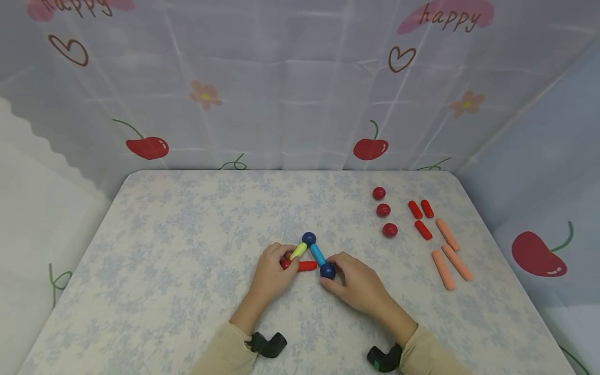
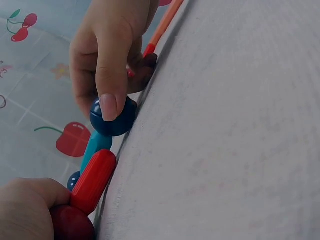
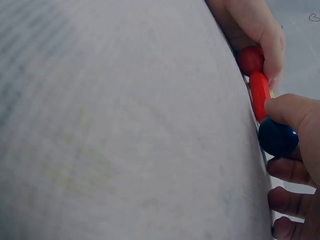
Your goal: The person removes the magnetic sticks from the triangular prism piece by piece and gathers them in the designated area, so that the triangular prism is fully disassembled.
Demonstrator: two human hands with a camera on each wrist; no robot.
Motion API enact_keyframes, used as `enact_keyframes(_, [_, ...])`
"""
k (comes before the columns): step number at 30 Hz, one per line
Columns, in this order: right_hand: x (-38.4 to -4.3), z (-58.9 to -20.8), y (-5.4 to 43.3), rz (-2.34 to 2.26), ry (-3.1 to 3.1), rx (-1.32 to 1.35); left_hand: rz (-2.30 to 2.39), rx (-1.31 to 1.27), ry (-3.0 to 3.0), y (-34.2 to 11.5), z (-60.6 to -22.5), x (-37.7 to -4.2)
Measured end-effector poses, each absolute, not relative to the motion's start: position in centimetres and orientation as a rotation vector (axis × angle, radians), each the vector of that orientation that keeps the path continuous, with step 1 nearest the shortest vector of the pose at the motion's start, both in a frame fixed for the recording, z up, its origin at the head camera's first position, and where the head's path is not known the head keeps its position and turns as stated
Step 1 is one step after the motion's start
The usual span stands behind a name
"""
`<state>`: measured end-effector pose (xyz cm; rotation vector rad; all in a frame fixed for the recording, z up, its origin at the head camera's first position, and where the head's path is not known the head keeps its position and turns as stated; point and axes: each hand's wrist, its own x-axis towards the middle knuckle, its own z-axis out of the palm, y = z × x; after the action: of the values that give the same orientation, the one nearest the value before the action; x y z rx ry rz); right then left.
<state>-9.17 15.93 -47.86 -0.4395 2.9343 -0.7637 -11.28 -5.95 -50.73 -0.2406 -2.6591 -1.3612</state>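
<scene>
A small triangle of toy rods and balls lies on the table before me. My left hand (image 1: 274,273) grips its left corner, a red ball (image 1: 285,264), with the thumb by the yellow-green rod (image 1: 298,251). From that ball a short red rod (image 1: 307,266) points right, its end close to the near dark blue ball (image 1: 327,271). My right hand (image 1: 358,284) pinches this blue ball between thumb and fingers. A light blue rod (image 1: 317,254) runs from it to another dark blue ball (image 1: 309,238) at the far corner, where the yellow-green rod also ends.
On the right of the patterned table (image 1: 164,260), several loose pieces lie in groups: three red balls (image 1: 383,210), three short red rods (image 1: 423,229) and three longer orange rods (image 1: 457,263). A printed curtain (image 1: 281,83) hangs behind the table's far edge.
</scene>
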Motion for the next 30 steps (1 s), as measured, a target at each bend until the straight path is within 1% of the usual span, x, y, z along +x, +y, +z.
enact_keyframes(8, [-9.3,-48.0,16.2,-0.728,2.973,-0.592,-1.372,-0.221,-2.653,-5.9,-50.6,-11.3])
enact_keyframes(12, [-9.5,-47.9,16.5,-0.706,2.958,-0.609,-1.378,-0.211,-2.641,-5.9,-50.9,-11.3])
enact_keyframes(22, [-9.7,-47.3,17.7,-0.749,2.916,-0.402,-1.400,-0.181,-2.632,-5.8,-51.1,-11.3])
enact_keyframes(30, [-10.3,-46.5,21.8,-0.747,3.033,-0.258,-1.410,-0.179,-2.639,-5.9,-50.7,-11.2])
